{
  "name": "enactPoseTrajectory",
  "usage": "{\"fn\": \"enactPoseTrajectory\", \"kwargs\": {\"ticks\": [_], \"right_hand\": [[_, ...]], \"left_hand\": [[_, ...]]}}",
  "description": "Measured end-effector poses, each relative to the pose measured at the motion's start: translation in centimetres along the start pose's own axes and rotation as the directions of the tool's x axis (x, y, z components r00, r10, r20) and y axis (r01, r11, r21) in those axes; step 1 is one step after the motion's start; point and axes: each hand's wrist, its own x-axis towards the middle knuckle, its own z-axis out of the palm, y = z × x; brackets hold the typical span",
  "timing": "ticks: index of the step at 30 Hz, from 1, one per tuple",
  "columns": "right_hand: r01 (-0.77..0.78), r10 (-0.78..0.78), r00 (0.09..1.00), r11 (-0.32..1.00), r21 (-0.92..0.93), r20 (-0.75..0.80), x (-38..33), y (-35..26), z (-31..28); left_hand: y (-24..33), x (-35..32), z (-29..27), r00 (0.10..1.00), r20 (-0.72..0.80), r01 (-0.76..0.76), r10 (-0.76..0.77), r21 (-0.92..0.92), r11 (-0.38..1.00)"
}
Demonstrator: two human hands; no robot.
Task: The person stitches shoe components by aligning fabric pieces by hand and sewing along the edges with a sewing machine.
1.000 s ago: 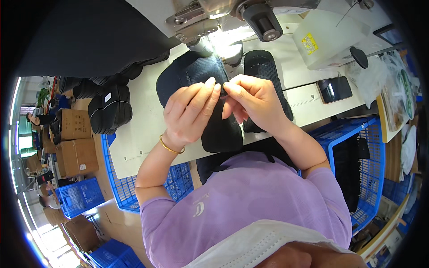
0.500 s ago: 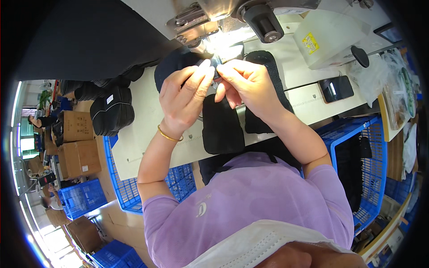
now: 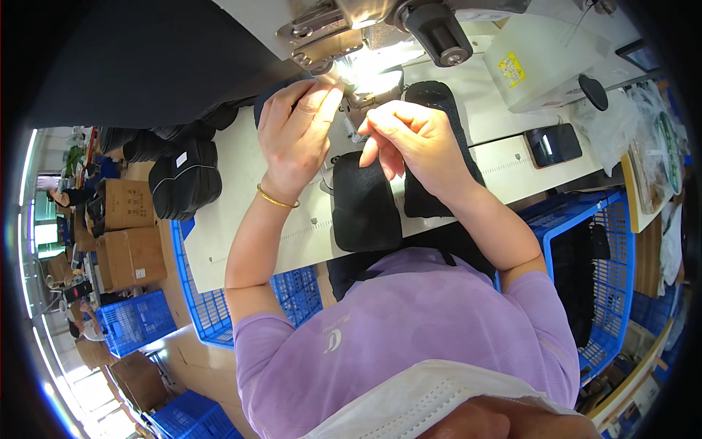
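A sewing machine (image 3: 380, 25) stands over the white table, its needle area brightly lit. My left hand (image 3: 296, 135) is raised close under its head, fingertips pressed together; glare hides whatever they hold. My right hand (image 3: 417, 143) hovers to the right, thumb and forefinger pinched, the other fingers curled. Anything in that pinch is too small to see. Below and between the hands lies a black padded fabric piece (image 3: 365, 208), rounded at its end. A longer black textured piece (image 3: 446, 117) runs partly beneath my right hand. Dark fabric (image 3: 267, 99) shows behind my left hand.
A phone (image 3: 552, 145) lies on the table (image 3: 504, 164) at right, near clear plastic bags (image 3: 610, 121). Stacked black pieces (image 3: 186, 179) sit at the left edge. Blue crates (image 3: 621, 278) stand below the table on both sides. Cardboard boxes (image 3: 131, 256) are farther left.
My hands have come apart from their meeting point under the machine head. The left has risen slightly toward the needle area; the right has shifted a little right and down.
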Motion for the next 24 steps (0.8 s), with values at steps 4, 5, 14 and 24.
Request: {"fn": "enactPoseTrajectory", "kwargs": {"ticks": [4, 5, 14, 24], "right_hand": [[-0.014, 0.015, 1.0, 1.0, -0.017, 0.021, -0.3, -0.2, 0.1], [-0.025, 0.025, 0.999, 0.999, -0.02, 0.027, -0.4, -0.2, 0.1], [-0.071, 0.073, 0.996, 0.997, -0.037, 0.06, -0.7, -0.1, 0.1], [-0.068, 0.085, 0.991, 0.985, -0.16, 0.106, -1.7, -0.1, 1.1]], "left_hand": [[-0.2, -0.1, 0.2, 1.0, -0.003, 0.015, -0.015, 0.011, 1.0], [-0.1, 0.0, 0.2, 1.0, -0.003, 0.015, -0.015, 0.01, 1.0], [0.1, 0.3, -0.4, 0.997, 0.046, 0.055, -0.055, 0.0, 0.998], [-4.5, -1.9, -0.7, 0.378, 0.795, 0.856, -0.475, -0.496, -0.149]]}}
